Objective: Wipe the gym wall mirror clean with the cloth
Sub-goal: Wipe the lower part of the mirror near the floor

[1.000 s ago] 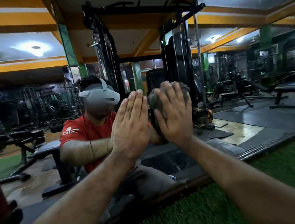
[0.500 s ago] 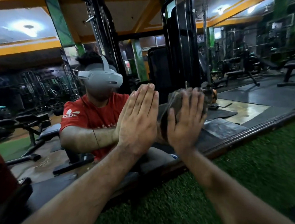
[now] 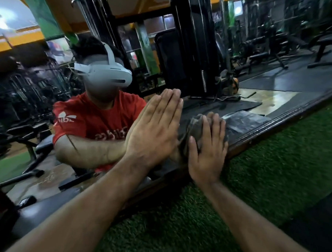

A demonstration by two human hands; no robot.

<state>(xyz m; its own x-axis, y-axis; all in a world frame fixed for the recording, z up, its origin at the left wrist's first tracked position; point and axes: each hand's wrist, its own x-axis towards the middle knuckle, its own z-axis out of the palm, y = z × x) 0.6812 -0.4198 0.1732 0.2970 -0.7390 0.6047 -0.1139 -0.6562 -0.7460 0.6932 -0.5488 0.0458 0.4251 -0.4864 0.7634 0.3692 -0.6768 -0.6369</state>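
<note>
The right hand (image 3: 208,146) presses the cloth (image 3: 196,127) flat-fingered on the mirror (image 3: 238,102) at 3 o'clock of the left hand (image 3: 153,129), whose grip is released and seems to brace.

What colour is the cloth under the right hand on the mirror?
The cloth looks dull grey-brown, seen in the head view under the right hand.

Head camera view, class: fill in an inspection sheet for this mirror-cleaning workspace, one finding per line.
Surface: large wall mirror, dark wooden frame along its bottom edge.
Job's things: crumpled grey cloth, pressed to the glass near the frame.
Clutter: nothing seen.
Hands: left hand flat on the glass, fingers straight; right hand flat over the cloth.
Cables: nothing seen.
Surroundings: green artificial turf floor; gym machines in reflection.
</note>
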